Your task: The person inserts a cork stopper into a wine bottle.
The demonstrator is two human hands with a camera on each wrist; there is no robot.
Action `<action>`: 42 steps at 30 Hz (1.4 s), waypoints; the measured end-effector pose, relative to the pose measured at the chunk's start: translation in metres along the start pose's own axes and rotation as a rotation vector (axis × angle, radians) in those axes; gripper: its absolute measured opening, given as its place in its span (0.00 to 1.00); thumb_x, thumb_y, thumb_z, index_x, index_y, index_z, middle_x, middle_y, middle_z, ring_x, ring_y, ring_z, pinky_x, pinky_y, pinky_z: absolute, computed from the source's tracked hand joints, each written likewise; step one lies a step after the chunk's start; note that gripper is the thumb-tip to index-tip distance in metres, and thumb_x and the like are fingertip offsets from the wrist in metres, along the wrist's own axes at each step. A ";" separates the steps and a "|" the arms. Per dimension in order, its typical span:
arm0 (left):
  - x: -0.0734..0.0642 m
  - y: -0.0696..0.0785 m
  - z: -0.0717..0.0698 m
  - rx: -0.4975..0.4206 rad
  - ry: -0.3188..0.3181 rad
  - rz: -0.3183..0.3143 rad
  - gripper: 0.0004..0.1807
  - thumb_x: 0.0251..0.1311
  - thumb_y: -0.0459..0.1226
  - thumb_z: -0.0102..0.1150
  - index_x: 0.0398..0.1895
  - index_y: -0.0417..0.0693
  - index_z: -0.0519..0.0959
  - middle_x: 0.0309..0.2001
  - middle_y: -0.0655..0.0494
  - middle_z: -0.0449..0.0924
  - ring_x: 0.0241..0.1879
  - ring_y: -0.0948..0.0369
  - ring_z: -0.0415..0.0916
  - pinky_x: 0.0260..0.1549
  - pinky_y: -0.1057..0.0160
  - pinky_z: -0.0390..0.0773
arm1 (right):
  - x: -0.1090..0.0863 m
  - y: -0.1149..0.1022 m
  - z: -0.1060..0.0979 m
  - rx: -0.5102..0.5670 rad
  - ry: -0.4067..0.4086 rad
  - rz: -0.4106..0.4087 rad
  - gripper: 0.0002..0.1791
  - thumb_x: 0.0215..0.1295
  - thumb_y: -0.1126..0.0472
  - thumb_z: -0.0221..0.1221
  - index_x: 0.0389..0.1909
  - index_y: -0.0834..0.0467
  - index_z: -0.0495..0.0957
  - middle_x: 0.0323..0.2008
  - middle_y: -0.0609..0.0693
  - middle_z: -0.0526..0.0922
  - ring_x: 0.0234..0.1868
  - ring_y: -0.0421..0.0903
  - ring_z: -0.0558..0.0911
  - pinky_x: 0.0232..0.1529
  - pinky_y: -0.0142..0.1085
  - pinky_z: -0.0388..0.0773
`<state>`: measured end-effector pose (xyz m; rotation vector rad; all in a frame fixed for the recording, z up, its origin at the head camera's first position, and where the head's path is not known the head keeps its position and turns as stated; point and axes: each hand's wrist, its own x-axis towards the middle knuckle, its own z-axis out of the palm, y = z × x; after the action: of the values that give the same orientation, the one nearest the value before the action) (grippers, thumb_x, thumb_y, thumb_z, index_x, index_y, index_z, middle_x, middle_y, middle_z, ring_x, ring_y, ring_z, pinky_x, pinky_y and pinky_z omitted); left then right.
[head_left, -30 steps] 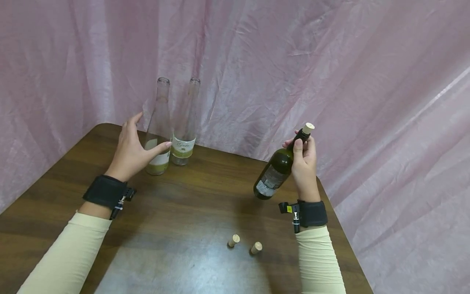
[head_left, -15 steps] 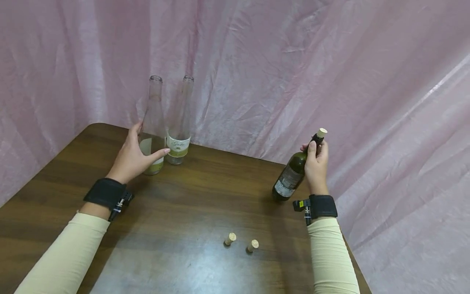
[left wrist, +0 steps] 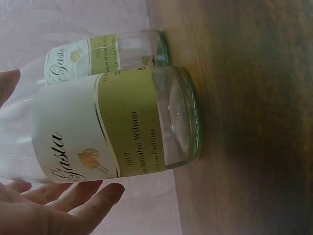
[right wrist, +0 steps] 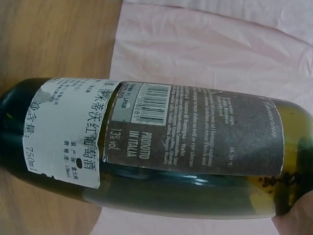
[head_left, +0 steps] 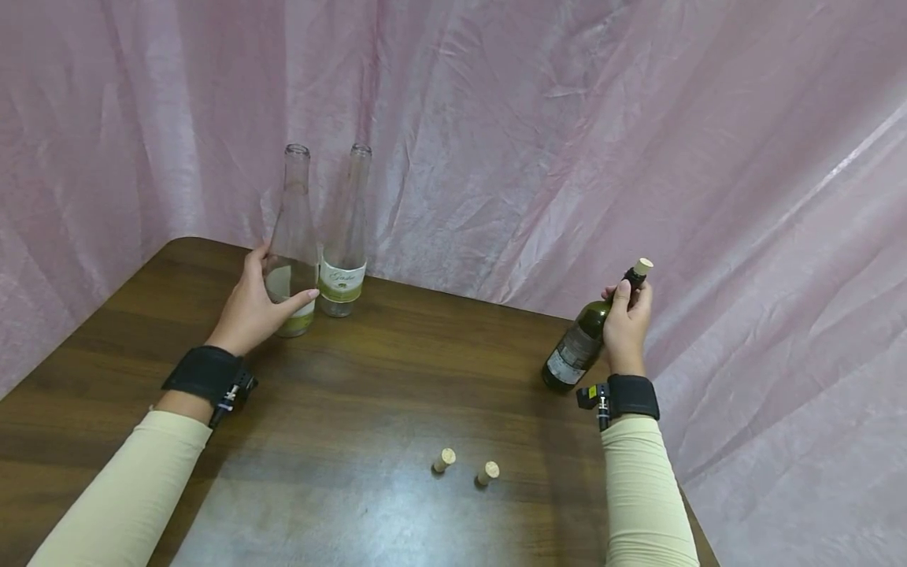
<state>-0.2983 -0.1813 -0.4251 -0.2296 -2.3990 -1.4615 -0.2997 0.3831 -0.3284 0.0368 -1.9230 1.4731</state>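
My left hand [head_left: 255, 307] curves around the front clear glass wine bottle [head_left: 296, 213], thumb on the near side and fingers on the far side. In the left wrist view, fingertips [left wrist: 110, 193] lie along the edge of its cream and green label. A second clear bottle [head_left: 345, 236] stands upright just right of it; both have uncorked mouths. My right hand [head_left: 627, 327] grips the neck of a dark green wine bottle [head_left: 577, 346], which leans with its base toward the left. A cork [head_left: 643, 266] sticks out of its mouth. The right wrist view shows its torn back label [right wrist: 195, 132].
Two loose corks, a left one [head_left: 444, 461] and a right one [head_left: 487, 472], stand on end on the wooden table [head_left: 368, 394] near the front. A pink curtain [head_left: 482, 142] hangs behind the table and along its right side.
My left hand has closed in around the front clear bottle, which still stands upright. My right hand has carried the dark corked bottle to the right and a little lower.
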 end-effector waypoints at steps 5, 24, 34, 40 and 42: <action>0.002 -0.001 0.004 0.008 0.019 0.012 0.66 0.60 0.59 0.70 0.87 0.43 0.37 0.78 0.31 0.59 0.74 0.33 0.61 0.61 0.31 0.65 | 0.002 0.006 -0.008 -0.033 0.036 0.000 0.32 0.81 0.46 0.46 0.72 0.65 0.63 0.50 0.61 0.76 0.51 0.50 0.79 0.63 0.41 0.72; -0.011 -0.007 0.011 0.065 0.138 0.027 0.57 0.66 0.58 0.65 0.86 0.43 0.46 0.73 0.36 0.69 0.44 0.45 0.75 0.43 0.48 0.70 | -0.016 0.016 -0.004 -0.129 0.031 -0.078 0.30 0.84 0.48 0.43 0.70 0.69 0.63 0.56 0.66 0.79 0.60 0.51 0.76 0.65 0.37 0.65; -0.006 0.001 0.014 0.056 0.148 0.035 0.55 0.65 0.57 0.67 0.83 0.40 0.51 0.70 0.36 0.73 0.54 0.39 0.74 0.48 0.44 0.71 | -0.021 -0.031 -0.015 -0.136 0.290 -0.169 0.31 0.84 0.51 0.44 0.79 0.64 0.58 0.74 0.58 0.65 0.75 0.43 0.64 0.74 0.30 0.55; -0.005 0.002 0.008 0.063 0.149 0.031 0.56 0.63 0.57 0.69 0.83 0.41 0.52 0.69 0.36 0.74 0.59 0.37 0.73 0.51 0.41 0.71 | -0.051 -0.090 0.014 -0.196 0.324 -0.415 0.27 0.78 0.63 0.49 0.72 0.70 0.64 0.68 0.60 0.66 0.71 0.43 0.65 0.74 0.37 0.56; -0.006 0.003 0.006 0.067 0.139 0.019 0.57 0.62 0.59 0.70 0.83 0.42 0.51 0.69 0.36 0.73 0.61 0.36 0.72 0.53 0.40 0.72 | -0.059 -0.095 0.024 -0.210 0.276 -0.499 0.25 0.75 0.67 0.51 0.70 0.72 0.66 0.65 0.62 0.68 0.69 0.47 0.66 0.72 0.40 0.58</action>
<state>-0.2931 -0.1745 -0.4269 -0.1298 -2.3229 -1.3403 -0.2271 0.3065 -0.2835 0.1925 -1.6769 0.8931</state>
